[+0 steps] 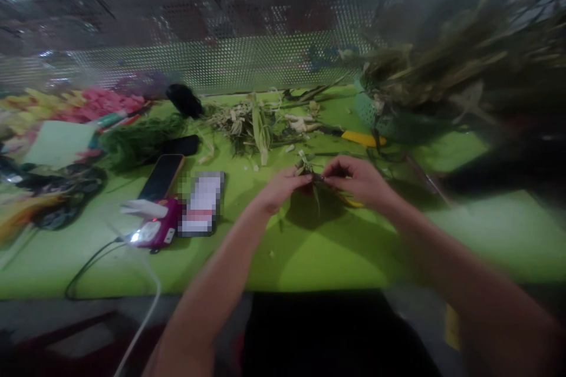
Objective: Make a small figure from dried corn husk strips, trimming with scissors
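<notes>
My left hand point(286, 185) is closed around a small bundle of green plant stalks point(306, 164) above the green table. Close by on its right, my right hand point(354, 178) pinches with thumb and fingers at the same bundle, on a dark part between the two hands. What exactly the right fingertips grip is blurred. Just beyond the hands lies a pile of plant trimmings point(239, 123) with pale husk-like leaves. A tool with a yellow handle point(363, 139) rests behind my right hand, and another yellow piece point(351, 201) shows partly under it.
On the left are a dark phone point(161, 178), a pixelated bright-screened phone point(202, 203) and a magenta power strip point(170, 221) with cables. Green netting point(137, 141) and pink and yellow items point(101, 105) lie behind. A green basket point(371, 107) heaped with dry stalks stands back right, before a perforated metal panel point(265, 62).
</notes>
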`<state>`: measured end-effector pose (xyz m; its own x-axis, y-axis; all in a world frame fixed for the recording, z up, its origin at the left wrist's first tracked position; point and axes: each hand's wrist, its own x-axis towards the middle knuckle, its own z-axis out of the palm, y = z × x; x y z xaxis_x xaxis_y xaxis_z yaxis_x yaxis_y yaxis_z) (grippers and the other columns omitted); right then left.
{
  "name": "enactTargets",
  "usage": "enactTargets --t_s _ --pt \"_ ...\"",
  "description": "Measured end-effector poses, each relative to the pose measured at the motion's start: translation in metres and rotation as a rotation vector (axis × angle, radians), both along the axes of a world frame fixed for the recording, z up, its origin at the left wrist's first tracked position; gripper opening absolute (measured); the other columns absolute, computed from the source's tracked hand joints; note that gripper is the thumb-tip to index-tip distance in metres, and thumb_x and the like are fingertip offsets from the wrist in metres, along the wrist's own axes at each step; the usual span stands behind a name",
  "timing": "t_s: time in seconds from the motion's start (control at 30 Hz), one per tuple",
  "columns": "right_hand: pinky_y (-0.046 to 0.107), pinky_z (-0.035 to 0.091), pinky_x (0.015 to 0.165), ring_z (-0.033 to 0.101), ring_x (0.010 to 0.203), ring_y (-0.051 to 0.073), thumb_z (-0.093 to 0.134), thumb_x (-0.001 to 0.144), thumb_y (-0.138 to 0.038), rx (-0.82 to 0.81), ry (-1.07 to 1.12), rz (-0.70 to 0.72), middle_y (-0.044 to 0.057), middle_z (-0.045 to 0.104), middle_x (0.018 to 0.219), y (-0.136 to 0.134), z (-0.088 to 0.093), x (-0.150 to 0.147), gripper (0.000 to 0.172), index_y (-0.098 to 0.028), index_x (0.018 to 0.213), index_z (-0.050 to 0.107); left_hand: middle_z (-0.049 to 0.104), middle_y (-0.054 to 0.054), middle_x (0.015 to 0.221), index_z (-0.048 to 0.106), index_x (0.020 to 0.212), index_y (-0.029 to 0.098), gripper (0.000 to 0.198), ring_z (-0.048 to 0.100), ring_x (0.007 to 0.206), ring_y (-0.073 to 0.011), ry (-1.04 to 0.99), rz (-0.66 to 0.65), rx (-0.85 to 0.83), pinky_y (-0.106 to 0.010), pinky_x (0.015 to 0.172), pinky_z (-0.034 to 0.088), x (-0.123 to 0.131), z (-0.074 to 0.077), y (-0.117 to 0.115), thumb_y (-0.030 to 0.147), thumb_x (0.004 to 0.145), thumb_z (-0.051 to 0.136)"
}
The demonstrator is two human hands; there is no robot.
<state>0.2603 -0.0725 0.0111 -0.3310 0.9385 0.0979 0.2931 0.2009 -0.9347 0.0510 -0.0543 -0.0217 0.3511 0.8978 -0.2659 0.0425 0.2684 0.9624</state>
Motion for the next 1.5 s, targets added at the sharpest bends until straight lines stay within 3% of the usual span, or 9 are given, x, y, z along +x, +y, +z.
enactTargets --t_s 0.17,0.33,0.47,0.6,0.83,1.0,1.17,1.37,1.5 --pt "0.031 0.051 0.072 0.062 0.075 0.016 0.066 0.079 -0.027 0.118 -0.055 -0.067 0.003 0.069 0.080 0.000 0.002 0.000 0.008 -0.019 0.082 0.066 0.068 -0.004 0.074 0.069 0.075 0.016 0.014 0.059 0.075 -0.0187 0.041 -0.050 0.041 -0.038 0.085 0.045 0.000 0.002 -0.001 0.029 0.073 0.073" --pt "0.032 0.051 0.074 0.063 0.078 0.017 0.066 0.081 -0.029 0.142 -0.090 -0.056 0.004 0.070 0.084 -0.007 0.004 -0.001 0.010 -0.020 0.087 0.067 0.068 -0.003 0.072 0.068 0.077 0.016 0.015 0.060 0.073 -0.0171 0.010 -0.012 0.057 -0.036 0.082 0.047 0.005 0.009 -0.003 0.030 0.073 0.074" --pt "0.029 0.050 0.064 0.061 0.069 0.015 0.065 0.084 -0.035 0.007 -0.015 0.020 0.004 0.068 0.080 -0.009 0.009 -0.002 0.018 -0.019 0.091 0.065 0.068 -0.004 0.075 0.067 0.081 0.016 0.025 0.063 0.074 -0.0175 -0.076 0.002 0.024 -0.037 0.083 0.050 0.007 0.007 -0.003 0.039 0.076 0.074" --pt "0.027 0.048 0.063 0.059 0.067 0.014 0.066 0.082 -0.033 -0.065 -0.028 -0.050 0.002 0.066 0.078 -0.003 0.006 -0.001 0.017 -0.018 0.089 0.063 0.069 -0.005 0.083 0.067 0.086 0.017 0.028 0.063 0.080 -0.0177 -0.110 0.059 0.028 -0.040 0.089 0.050 0.006 0.000 0.000 0.041 0.076 0.076" --pt "0.028 0.041 0.062 0.058 0.069 0.016 0.060 0.084 -0.026 0.097 -0.285 -0.012 0.002 0.068 0.076 0.000 -0.009 0.001 0.010 -0.019 0.081 0.068 0.066 -0.003 0.077 0.065 0.080 0.016 0.024 0.060 0.073 -0.0157 -0.101 0.090 0.030 -0.036 0.082 0.049 0.010 0.003 -0.002 0.036 0.074 0.076" --pt "0.027 0.036 0.062 0.057 0.071 0.016 0.060 0.087 -0.025 0.297 -0.450 -0.072 0.003 0.066 0.079 -0.001 -0.006 0.003 0.010 -0.019 0.079 0.063 0.066 -0.004 0.075 0.065 0.078 0.017 0.018 0.059 0.073 -0.0178 -0.006 0.053 0.023 -0.035 0.076 0.047 0.010 0.004 -0.004 0.033 0.075 0.073" --pt "0.028 0.031 0.060 0.054 0.069 0.016 0.057 0.088 -0.022 0.385 -0.566 -0.094 0.004 0.063 0.080 -0.005 -0.001 0.001 0.011 -0.019 0.078 0.060 0.064 -0.003 0.070 0.065 0.073 0.018 0.014 0.056 0.071 -0.0176 0.123 -0.018 0.102 -0.035 0.075 0.046 0.005 0.002 -0.001 0.031 0.076 0.068" --pt "0.029 0.032 0.061 0.054 0.071 0.017 0.055 0.090 -0.023 0.397 -0.618 -0.098 0.005 0.063 0.082 -0.008 0.000 -0.002 0.012 -0.019 0.080 0.061 0.063 -0.002 0.067 0.065 0.066 0.018 0.016 0.055 0.069 -0.0172 0.203 -0.120 0.149 -0.035 0.075 0.045 0.003 0.005 -0.001 0.031 0.075 0.067" --pt "0.030 0.039 0.066 0.058 0.078 0.019 0.056 0.092 -0.026 0.412 -0.541 -0.111 0.006 0.065 0.090 -0.006 -0.002 0.000 0.011 -0.020 0.090 0.064 0.065 -0.004 0.070 0.065 0.069 0.018 0.021 0.056 0.069 -0.0183 0.188 -0.039 0.124 -0.036 0.074 0.045 0.003 -0.001 0.000 0.036 0.078 0.066"
